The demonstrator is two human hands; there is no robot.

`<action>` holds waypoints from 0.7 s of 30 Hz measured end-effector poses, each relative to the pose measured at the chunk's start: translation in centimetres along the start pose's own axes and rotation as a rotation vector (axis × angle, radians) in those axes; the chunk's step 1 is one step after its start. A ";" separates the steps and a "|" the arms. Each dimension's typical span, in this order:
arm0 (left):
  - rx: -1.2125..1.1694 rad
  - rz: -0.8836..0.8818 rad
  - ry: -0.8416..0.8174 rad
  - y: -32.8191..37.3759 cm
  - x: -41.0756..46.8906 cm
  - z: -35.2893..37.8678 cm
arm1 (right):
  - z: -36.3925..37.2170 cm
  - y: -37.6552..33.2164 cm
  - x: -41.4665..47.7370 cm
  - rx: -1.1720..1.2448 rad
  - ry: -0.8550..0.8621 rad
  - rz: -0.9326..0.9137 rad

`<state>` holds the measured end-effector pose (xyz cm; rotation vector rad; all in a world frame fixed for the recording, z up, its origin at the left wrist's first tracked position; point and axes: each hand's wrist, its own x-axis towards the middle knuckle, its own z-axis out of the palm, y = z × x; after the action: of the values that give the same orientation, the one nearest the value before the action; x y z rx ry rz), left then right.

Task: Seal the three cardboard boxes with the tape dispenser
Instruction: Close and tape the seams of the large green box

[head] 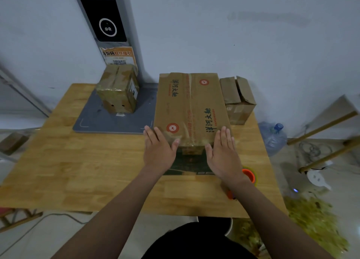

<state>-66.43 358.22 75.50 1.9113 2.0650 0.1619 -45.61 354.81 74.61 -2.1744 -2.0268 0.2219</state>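
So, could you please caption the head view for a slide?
Left hand and right hand rest flat on the large box; the small box has open flaps.

The left hand (158, 151), right hand (224, 153) and both forearms are bare; black clothing (194, 241) covers the lap below the near edge of the wooden table (97, 171).

we have the big box (191, 106) mid-table (78, 171), running near to far. small box (118, 89) far left on the platform (91, 118). open-flap box (238, 99) far right, just beside the big box. left hand (157, 147) and right hand (224, 151) on its near corners. tape dispenser (249, 174) near right, partly behind our right wrist. water jug (272, 138) on the floor, right of the table.
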 end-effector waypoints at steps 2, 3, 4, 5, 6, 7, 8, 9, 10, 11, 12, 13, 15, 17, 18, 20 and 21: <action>-0.138 -0.030 -0.051 0.1 0.4 -0.4 | -0.2 0.0 0.6 -0.002 -0.002 0.044; -0.196 -0.039 -0.059 0.2 0.6 -0.5 | -0.3 -0.1 1.0 -0.003 0.007 0.070; -0.247 -0.048 -0.061 0.2 0.7 -0.7 | -0.3 -0.2 1.4 -0.001 0.011 0.097; -0.294 -0.064 -0.063 0.1 0.8 -0.9 | -0.5 -0.4 1.9 0.006 0.004 0.125; -0.339 -0.086 -0.073 0.0 1.0 -1.0 | -0.7 -0.5 2.3 0.018 -0.009 0.153; -0.385 -0.113 -0.087 -0.2 1.2 -1.2 | -0.8 -0.5 2.8 0.038 -0.026 0.175; -0.443 -0.142 -0.103 -0.4 1.5 -1.3 | -1.0 -0.5 3.1 0.066 -0.032 0.191; -0.512 -0.169 -0.115 -0.5 1.6 -1.4 | -1.1 -0.3 3.4 0.100 -0.027 0.203; -0.577 -0.198 -0.119 -0.7 1.8 -1.4 | -1.2 0.1 3.8 0.143 -0.020 0.210; -0.627 -0.221 -0.120 -0.8 2.0 -1.4 | -1.3 0.5 4.2 0.201 -0.015 0.220; -0.657 -0.238 -0.124 -0.9 2.2 -1.3 | -1.3 1.1 4.4 0.270 -0.011 0.232; -0.680 -0.249 -0.133 -1.0 2.2 -1.2 | -1.1 1.6 4.5 0.344 0.003 0.241; -0.732 -0.256 -0.147 -0.9 2.3 -1.2 | -0.6 2.1 4.2 0.506 0.070 0.268; -0.783 -0.255 -0.125 -0.9 2.3 -1.0 | -0.4 2.2 3.7 0.675 0.126 0.302; -0.813 -0.258 -0.117 -1.0 2.2 -1.0 | -0.5 2.2 3.5 0.749 0.152 0.317; -0.908 -0.290 -0.120 -1.5 2.1 -0.6 | -0.5 2.1 2.9 0.901 0.185 0.384; -0.968 -0.306 -0.119 -1.8 2.0 -0.3 | -0.5 2.1 2.5 0.959 0.183 0.428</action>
<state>-68.32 360.09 74.88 0.9833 1.6766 0.7807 -43.31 357.14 74.60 -1.8186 -0.9773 0.8092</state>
